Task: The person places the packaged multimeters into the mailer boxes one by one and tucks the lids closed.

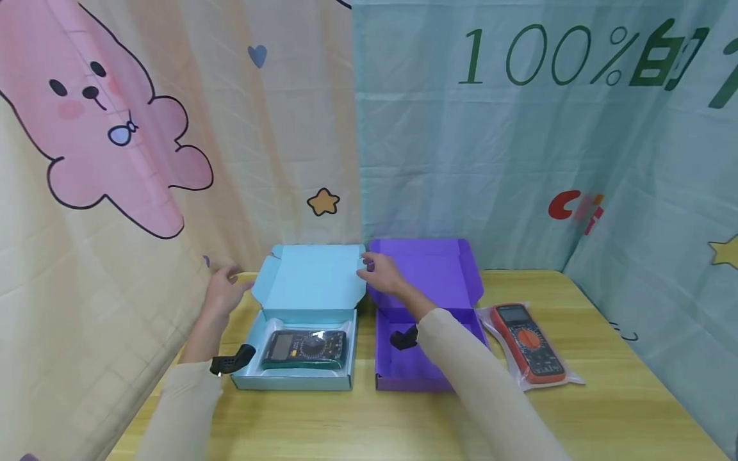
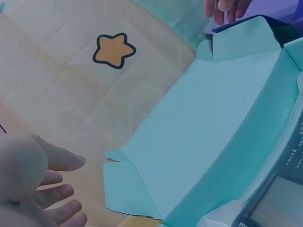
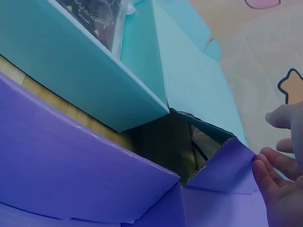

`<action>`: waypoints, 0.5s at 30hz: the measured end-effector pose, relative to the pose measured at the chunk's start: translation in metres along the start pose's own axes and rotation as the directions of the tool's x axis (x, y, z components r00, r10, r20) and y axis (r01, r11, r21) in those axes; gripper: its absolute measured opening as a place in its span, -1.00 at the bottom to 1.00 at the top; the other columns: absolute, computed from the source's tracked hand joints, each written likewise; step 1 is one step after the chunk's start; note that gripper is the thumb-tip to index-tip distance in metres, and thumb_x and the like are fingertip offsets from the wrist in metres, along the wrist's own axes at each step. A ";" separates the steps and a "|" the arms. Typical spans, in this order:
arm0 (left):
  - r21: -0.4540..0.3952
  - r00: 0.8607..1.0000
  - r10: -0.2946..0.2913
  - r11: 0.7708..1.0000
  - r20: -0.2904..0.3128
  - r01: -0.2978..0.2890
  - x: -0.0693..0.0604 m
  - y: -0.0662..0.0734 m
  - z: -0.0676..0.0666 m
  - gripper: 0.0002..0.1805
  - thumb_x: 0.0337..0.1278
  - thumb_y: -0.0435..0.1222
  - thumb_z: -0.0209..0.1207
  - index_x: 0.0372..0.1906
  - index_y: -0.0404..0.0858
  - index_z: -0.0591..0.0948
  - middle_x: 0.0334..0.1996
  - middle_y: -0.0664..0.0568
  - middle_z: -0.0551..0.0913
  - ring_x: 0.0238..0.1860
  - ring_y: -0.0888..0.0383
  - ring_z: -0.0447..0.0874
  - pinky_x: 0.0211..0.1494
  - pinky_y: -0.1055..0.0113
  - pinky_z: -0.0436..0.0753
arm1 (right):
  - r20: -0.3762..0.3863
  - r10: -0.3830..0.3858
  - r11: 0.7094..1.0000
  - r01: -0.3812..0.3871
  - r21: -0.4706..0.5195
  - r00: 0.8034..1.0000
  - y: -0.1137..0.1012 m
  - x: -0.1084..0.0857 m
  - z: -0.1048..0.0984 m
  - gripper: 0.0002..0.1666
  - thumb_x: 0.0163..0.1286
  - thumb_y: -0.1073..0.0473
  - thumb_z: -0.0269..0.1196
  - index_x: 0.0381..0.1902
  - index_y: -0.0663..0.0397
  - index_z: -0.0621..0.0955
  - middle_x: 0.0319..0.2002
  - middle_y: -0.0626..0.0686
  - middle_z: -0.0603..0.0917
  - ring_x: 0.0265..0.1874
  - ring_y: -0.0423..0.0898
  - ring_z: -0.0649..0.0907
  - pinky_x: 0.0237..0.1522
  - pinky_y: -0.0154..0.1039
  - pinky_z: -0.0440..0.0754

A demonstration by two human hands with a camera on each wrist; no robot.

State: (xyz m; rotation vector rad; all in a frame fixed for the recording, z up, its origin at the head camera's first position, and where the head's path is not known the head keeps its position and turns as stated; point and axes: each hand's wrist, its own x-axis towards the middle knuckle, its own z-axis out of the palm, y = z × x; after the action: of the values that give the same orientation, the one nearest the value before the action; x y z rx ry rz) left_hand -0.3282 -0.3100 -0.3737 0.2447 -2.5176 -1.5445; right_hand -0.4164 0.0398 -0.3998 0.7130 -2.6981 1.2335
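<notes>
A light blue box point(image 1: 294, 383) lies with its lid point(image 2: 189, 127) raised, holding a dark multimeter point(image 1: 304, 349) in a clear plastic bag. My left hand point(image 1: 225, 293) hovers just left of that lid, fingers loose and apart from the side flap point(image 2: 130, 191). To its right, a purple box point(image 1: 398, 384) also has its lid point(image 1: 426, 272) up; part of its inside is hidden by my right arm. My right hand point(image 3: 284, 165) is between the two lids, fingers slightly bent, fingertips at the edge of the purple lid's side flap point(image 3: 225, 165). Whether they touch it is unclear.
A red multimeter point(image 1: 527, 342) in a clear bag lies on the wooden table point(image 1: 323, 426), right of the purple box. A narrow gap separates the two boxes. Printed curtains point(image 1: 277, 141) hang behind and at both sides.
</notes>
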 end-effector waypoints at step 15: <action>-0.148 0.984 -0.130 0.978 0.125 0.149 0.040 -0.035 0.019 -0.47 0.64 -0.39 -0.11 0.52 -0.58 0.19 0.44 -0.49 0.24 0.39 -0.39 0.33 0.43 -0.14 0.37 | -0.078 0.037 0.997 -0.042 -0.059 0.996 0.011 0.004 0.005 -0.57 0.37 0.26 0.37 -0.62 0.09 0.42 -0.64 -0.07 0.35 -0.62 -0.16 0.28 -0.47 -0.25 0.33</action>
State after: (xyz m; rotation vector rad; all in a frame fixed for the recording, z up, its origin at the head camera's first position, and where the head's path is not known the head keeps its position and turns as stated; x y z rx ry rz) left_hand -0.3700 -0.3188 -0.4110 0.3255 -2.4935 -1.8512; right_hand -0.4245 0.0411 -0.4100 0.5948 -2.6865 1.1563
